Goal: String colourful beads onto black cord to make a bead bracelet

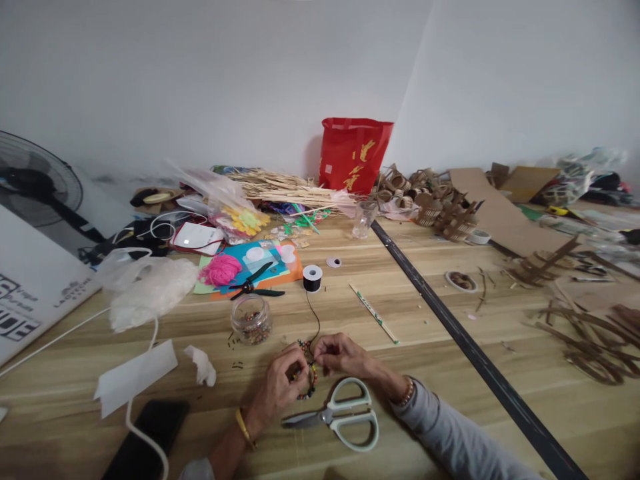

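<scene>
My left hand (280, 387) and my right hand (343, 353) meet over the wooden table (425, 347), both pinched closed on a string of coloured beads (309, 390). A thin black cord (316, 320) runs from the beads up to a black thread spool (312, 277). The bead string curls down between my two hands. A small glass jar of beads (251, 320) stands just beyond my left hand. Pale green scissors (340, 413) lie on the table right below my hands.
A black phone (145, 440) with a white cable, white paper (133, 377) and a plastic bag (145, 287) lie left. Black pliers (255, 283), pink yarn (220, 269), a red bag (353, 153), cardboard pieces (435, 200), a fan (35, 180) and a black strip (450, 320) sit farther off.
</scene>
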`<move>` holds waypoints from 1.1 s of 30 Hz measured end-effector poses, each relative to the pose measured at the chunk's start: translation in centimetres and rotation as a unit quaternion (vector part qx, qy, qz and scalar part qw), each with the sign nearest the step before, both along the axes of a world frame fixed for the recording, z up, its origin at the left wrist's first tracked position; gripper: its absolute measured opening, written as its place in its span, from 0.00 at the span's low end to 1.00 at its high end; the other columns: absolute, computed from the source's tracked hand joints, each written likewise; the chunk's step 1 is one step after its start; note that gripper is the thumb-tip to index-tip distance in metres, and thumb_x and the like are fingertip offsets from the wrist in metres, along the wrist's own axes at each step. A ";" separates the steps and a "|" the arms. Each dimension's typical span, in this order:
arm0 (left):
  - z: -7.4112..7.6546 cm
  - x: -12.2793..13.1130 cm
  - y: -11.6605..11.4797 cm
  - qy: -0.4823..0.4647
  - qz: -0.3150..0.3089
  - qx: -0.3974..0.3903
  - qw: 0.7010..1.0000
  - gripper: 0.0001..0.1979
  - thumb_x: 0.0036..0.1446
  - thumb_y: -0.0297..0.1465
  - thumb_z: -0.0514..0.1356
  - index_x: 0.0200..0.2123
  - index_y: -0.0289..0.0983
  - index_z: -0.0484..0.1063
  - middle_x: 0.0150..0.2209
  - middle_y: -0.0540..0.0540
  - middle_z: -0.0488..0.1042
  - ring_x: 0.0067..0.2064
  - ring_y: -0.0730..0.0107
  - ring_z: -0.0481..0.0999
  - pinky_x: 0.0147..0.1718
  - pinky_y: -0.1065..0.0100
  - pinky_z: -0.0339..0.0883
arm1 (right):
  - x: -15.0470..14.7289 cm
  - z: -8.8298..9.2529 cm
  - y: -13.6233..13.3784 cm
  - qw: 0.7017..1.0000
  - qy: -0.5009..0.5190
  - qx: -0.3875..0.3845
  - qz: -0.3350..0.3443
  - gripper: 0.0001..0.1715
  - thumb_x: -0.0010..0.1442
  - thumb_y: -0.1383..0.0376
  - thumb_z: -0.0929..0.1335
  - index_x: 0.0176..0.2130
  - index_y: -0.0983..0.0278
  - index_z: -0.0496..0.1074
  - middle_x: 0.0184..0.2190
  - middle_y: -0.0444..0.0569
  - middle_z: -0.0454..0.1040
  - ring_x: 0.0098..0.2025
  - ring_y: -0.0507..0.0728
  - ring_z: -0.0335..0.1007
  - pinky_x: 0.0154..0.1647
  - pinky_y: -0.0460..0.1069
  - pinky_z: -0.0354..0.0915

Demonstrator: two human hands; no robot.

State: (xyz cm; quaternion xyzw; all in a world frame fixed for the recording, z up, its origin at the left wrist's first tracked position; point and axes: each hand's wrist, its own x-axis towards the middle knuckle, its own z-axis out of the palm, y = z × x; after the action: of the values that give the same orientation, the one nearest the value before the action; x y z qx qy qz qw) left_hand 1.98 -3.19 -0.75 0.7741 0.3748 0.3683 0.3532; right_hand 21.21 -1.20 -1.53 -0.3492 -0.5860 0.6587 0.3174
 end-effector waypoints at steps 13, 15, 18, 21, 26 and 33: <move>0.4 0.1 0.2 -0.022 0.024 -0.003 0.999 0.09 0.57 0.28 0.55 0.24 0.37 0.65 0.27 0.47 0.67 0.32 0.66 0.69 0.33 0.68 0.62 | -1.0 1.0 -1.1 0.988 -0.071 0.125 -0.060 0.10 0.54 0.61 0.71 0.33 0.67 0.72 0.25 0.42 0.66 0.26 0.49 0.60 0.26 0.43 0.55; 0.3 0.0 0.2 -0.033 0.025 0.003 0.999 0.09 0.58 0.30 0.55 0.24 0.37 0.65 0.29 0.47 0.67 0.34 0.65 0.69 0.34 0.67 0.63 | -1.1 0.9 -1.3 0.977 -0.101 0.175 -0.070 0.06 0.55 0.64 0.70 0.32 0.66 0.73 0.27 0.43 0.69 0.28 0.50 0.63 0.27 0.43 0.57; 0.2 0.0 0.2 -0.043 0.029 -0.002 0.999 0.10 0.58 0.31 0.55 0.25 0.37 0.66 0.33 0.44 0.68 0.37 0.63 0.70 0.37 0.66 0.64 | -1.2 1.0 -1.5 0.958 -0.120 0.247 -0.080 0.04 0.57 0.66 0.69 0.32 0.65 0.73 0.30 0.46 0.72 0.32 0.52 0.67 0.32 0.45 0.60; 0.2 0.0 0.2 -0.045 0.029 -0.025 0.998 0.09 0.58 0.31 0.55 0.25 0.37 0.66 0.36 0.42 0.70 0.40 0.62 0.71 0.40 0.64 0.64 | -1.3 1.3 -1.7 0.945 -0.125 0.293 -0.077 0.06 0.60 0.65 0.68 0.32 0.65 0.73 0.30 0.47 0.72 0.34 0.53 0.68 0.35 0.46 0.62; 0.6 0.0 0.1 -0.056 0.024 -0.055 0.997 0.09 0.57 0.33 0.55 0.25 0.38 0.67 0.35 0.42 0.72 0.42 0.60 0.72 0.41 0.64 0.65 | -1.4 1.8 -1.8 0.940 -0.135 0.305 -0.066 0.10 0.62 0.62 0.66 0.31 0.64 0.72 0.31 0.49 0.71 0.35 0.55 0.68 0.35 0.47 0.62; 0.7 -0.1 0.0 -0.055 0.028 -0.123 0.990 0.10 0.59 0.35 0.52 0.32 0.37 0.70 0.32 0.45 0.74 0.36 0.64 0.72 0.38 0.66 0.64 | -1.3 1.0 -1.7 0.968 -0.107 0.214 -0.082 0.13 0.61 0.57 0.67 0.32 0.64 0.70 0.29 0.47 0.70 0.32 0.54 0.66 0.32 0.47 0.60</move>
State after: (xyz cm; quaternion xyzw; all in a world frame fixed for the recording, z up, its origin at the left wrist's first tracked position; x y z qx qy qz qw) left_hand 1.86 -3.17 -0.06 0.6923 0.4193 0.3708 0.4555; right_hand 19.88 -2.88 -0.52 -0.3881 -0.7132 0.4489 0.3731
